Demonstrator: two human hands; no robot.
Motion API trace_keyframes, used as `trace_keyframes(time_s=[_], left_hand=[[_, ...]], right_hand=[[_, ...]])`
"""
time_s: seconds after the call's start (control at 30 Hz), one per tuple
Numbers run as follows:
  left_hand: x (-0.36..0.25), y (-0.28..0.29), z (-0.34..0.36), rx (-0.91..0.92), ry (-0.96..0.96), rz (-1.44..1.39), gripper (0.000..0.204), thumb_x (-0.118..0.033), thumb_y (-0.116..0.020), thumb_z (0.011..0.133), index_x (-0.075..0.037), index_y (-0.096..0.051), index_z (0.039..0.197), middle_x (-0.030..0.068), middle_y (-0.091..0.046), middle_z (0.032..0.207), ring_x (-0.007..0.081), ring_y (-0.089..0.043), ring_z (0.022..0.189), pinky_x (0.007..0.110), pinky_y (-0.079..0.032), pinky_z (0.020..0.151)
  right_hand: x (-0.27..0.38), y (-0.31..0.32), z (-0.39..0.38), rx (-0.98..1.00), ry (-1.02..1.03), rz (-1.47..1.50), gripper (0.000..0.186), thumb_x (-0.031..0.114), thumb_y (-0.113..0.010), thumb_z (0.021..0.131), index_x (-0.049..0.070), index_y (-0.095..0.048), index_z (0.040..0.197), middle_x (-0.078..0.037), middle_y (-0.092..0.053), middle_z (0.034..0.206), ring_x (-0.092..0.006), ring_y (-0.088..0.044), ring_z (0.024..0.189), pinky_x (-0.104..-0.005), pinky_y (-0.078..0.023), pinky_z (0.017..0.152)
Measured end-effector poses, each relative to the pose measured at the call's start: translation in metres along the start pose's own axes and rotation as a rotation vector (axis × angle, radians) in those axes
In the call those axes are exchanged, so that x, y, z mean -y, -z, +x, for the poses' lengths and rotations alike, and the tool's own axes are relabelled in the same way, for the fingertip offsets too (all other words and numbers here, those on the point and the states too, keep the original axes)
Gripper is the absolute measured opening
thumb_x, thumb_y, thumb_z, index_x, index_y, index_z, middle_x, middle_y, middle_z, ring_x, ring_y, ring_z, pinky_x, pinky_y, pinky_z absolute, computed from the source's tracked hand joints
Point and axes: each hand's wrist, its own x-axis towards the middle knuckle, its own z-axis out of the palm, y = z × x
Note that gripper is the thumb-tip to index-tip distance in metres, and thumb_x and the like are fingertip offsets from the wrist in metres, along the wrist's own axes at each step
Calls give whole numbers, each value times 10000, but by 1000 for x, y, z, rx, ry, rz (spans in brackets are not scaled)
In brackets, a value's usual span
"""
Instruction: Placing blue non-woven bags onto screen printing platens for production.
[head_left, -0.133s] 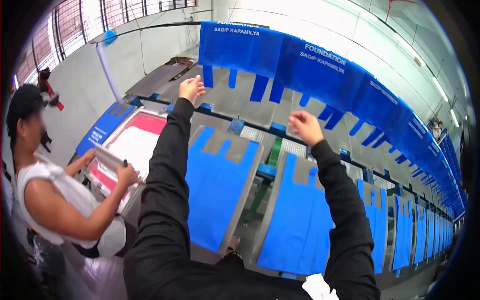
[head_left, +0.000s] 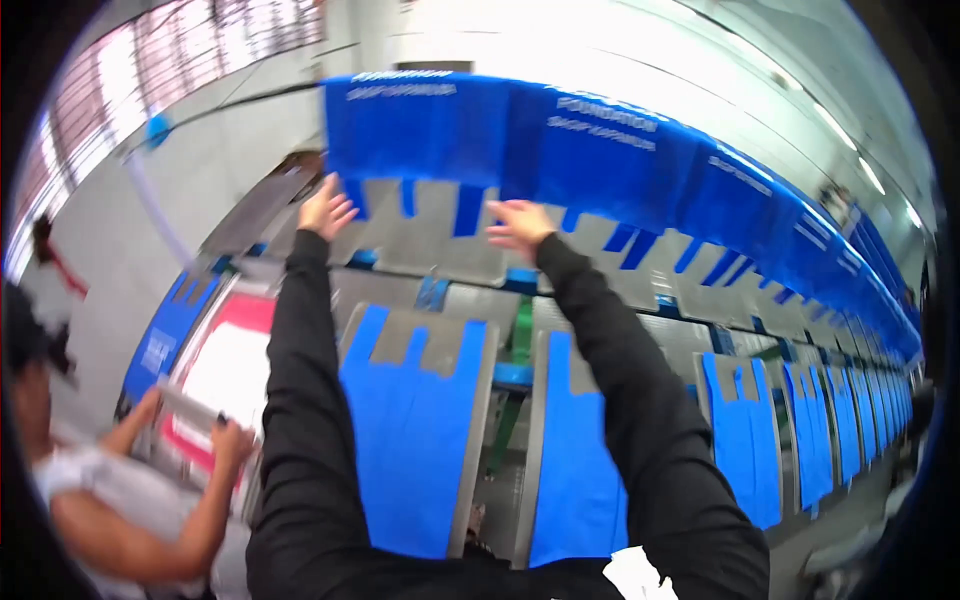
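Observation:
Both my arms, in black sleeves, reach out over a row of flat boards. My left hand (head_left: 328,210) is open and empty, its fingers spread beside the lower left corner of a blue bag (head_left: 415,135) that hangs over a line. My right hand (head_left: 520,225), also open and holding nothing, has its fingers stretched to the left, just below the lower edge of the hanging bags and near a second blue bag (head_left: 600,160). Below my arms, a blue bag with cut-out handles (head_left: 410,430) lies flat on a grey board, and another flat blue bag (head_left: 575,480) lies to its right.
At left a co-worker (head_left: 140,510) holds a squeegee (head_left: 190,408) over a pink and white framed screen (head_left: 222,350). Past it lies a printed blue bag (head_left: 165,335). Hanging bags and boards with bags (head_left: 740,430) run far right. A green beam (head_left: 521,330) shows between boards.
My right hand has moved left, closer to the left one, and the fingers of both hands have opened out from a curl. The whole view has shifted somewhat.

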Motion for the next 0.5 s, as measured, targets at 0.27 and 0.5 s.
trace_keyframes(time_s=[0.27, 0.5], left_hand=[[-32, 36, 47, 25, -235, -50, 186, -270, -639, 886, -92, -598, 927, 48, -644, 917, 171, -602, 789, 333, -454, 682], [-227, -68, 32, 337, -450, -42, 188, -183, -548, 926, -44, -578, 1049, 80, -631, 1023, 202, -590, 990, 416, -452, 937]], right_hand=[[11, -62, 34, 32, 178, 282, 264, 229, -602, 918, 17, -527, 1058, -123, -637, 974, -197, -651, 841, -291, -523, 677], [199, -58, 19, 236, 634, -23, 334, 301, -437, 989, 32, -596, 1105, -81, -665, 1066, -182, -611, 974, -337, -467, 868]])
